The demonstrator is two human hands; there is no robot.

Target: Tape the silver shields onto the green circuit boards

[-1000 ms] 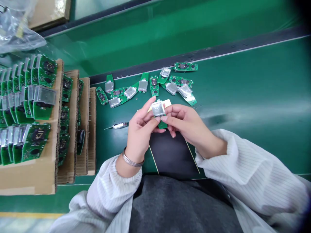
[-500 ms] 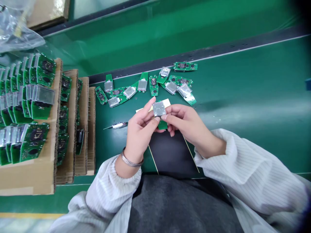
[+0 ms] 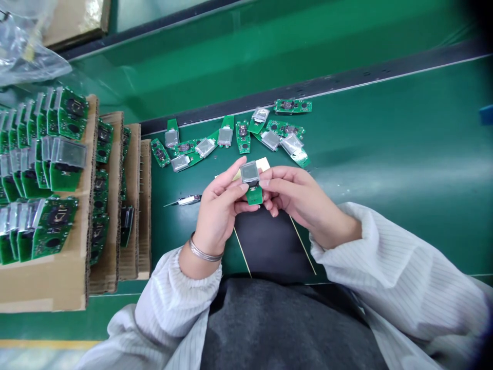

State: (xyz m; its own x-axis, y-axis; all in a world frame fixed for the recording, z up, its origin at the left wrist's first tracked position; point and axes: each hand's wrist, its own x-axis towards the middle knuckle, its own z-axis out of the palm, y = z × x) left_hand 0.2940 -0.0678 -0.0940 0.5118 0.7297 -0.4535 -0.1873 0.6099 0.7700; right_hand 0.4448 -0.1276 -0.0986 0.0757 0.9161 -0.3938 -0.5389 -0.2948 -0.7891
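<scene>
A small green circuit board [image 3: 254,196] with a grey display screen [image 3: 250,172] at its upper end is held up between my hands. My left hand [image 3: 222,197] grips its left edge, thumb at the lower corner of the screen. My right hand [image 3: 289,191] pinches the right edge with thumb and fingers, some fingertips behind the board. Under the hands lies a black mat [image 3: 269,244] with thin yellowish edges. A pen-like tool [image 3: 188,200] with a thin tip rests on the green bench just left of my left hand.
Several loose circuit boards [image 3: 243,136] with screens lie scattered along the back of the bench [image 3: 385,154]. Cardboard racks [image 3: 46,288] full of upright boards stand on the left. A dark ledge [image 3: 327,85] runs behind, and a clear plastic bag [image 3: 31,56] sits upper left.
The board has turned and shifted slightly left, so more of its green lower part shows. My right thumb has moved from its front to its right edge.
</scene>
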